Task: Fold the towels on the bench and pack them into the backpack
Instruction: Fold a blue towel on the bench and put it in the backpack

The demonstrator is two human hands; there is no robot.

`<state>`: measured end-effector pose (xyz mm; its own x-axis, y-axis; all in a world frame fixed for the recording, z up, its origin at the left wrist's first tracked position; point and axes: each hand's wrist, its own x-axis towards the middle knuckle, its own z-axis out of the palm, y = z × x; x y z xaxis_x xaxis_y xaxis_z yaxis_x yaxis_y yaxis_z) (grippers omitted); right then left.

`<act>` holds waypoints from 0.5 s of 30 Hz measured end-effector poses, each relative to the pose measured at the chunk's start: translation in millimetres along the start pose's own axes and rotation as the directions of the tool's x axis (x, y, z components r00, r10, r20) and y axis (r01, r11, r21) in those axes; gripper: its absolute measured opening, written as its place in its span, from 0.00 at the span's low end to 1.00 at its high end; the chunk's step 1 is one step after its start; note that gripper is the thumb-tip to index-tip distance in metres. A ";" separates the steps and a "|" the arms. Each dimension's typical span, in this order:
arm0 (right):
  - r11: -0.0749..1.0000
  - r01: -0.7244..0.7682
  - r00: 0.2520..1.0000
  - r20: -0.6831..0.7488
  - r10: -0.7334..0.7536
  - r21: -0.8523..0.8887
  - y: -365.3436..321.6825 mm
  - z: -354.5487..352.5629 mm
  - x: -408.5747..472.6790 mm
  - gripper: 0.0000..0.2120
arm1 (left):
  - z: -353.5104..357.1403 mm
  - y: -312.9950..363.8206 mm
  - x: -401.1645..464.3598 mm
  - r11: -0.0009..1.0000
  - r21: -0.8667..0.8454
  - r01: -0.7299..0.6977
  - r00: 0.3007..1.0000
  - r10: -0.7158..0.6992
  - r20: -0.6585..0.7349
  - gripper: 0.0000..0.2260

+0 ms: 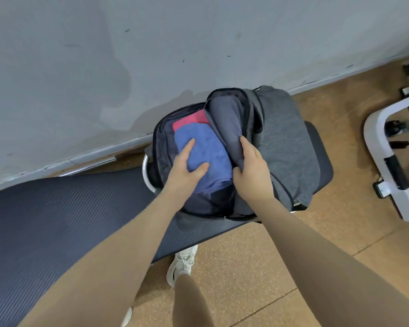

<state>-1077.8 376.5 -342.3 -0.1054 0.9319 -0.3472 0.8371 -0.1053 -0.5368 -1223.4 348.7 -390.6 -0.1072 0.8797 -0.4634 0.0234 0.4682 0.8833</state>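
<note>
A dark padded bench (316, 156) carries an open grey fabric backpack (283, 142), its main compartment holding a folded blue towel (213, 147) over a folded red towel (191, 120). The left hand (187, 167) presses flat-fingered on the blue towel. The right hand (252, 171) grips the backpack's opened flap.

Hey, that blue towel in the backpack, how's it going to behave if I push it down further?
The blue towel looks soft and floppy: its surface dimples around the left hand pressing it, so it will probably compress, not slide. Its folds look loose and may bunch. The right hand holds the backpack flap open, which should help.
</note>
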 end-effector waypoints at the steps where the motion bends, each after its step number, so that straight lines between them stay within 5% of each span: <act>1: 1.000 -0.001 1.000 0.007 0.000 0.022 0.6 -6.1 0.9 0.31 | 9.6 -1.9 3.5 0.988 0.152 -0.001 1.000 -0.001 0.017 0.30; 2: 0.999 0.003 1.000 0.013 -0.004 0.035 1.5 -10.7 2.4 0.30 | 16.2 -5.0 5.7 0.918 0.396 -0.015 1.000 0.004 0.027 0.32; 4: 0.999 0.008 1.000 0.025 -0.009 0.045 3.0 -15.5 4.1 0.30 | 19.8 -12.0 9.2 0.526 0.845 -0.098 0.985 0.170 0.009 0.36; 6: 0.998 0.013 0.999 0.033 -0.015 0.061 4.6 -14.1 3.6 0.30 | 20.3 -19.7 11.7 0.230 0.951 -0.209 0.918 0.382 0.110 0.39; 8: 0.997 0.028 0.999 0.022 -0.030 0.075 6.4 -9.5 2.5 0.30 | 22.5 -35.7 16.6 0.093 0.921 -0.379 0.840 0.452 0.300 0.38; 12: 0.995 0.058 0.998 0.022 -0.060 0.077 9.2 -4.0 2.4 0.32 | 33.6 -49.3 35.1 0.120 0.884 -0.452 0.839 0.394 0.376 0.23; 15: 0.993 0.048 0.999 0.007 -0.049 0.104 7.8 -5.7 1.8 0.33 | 48.3 -40.0 41.9 0.308 0.844 -0.439 0.891 0.274 0.363 0.24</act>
<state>-1068.3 379.3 -342.7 -0.1503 0.9333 -0.3260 0.7705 -0.0960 -0.6301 -1180.8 370.8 -448.8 0.2713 0.9423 -0.1960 0.8935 -0.1708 0.4154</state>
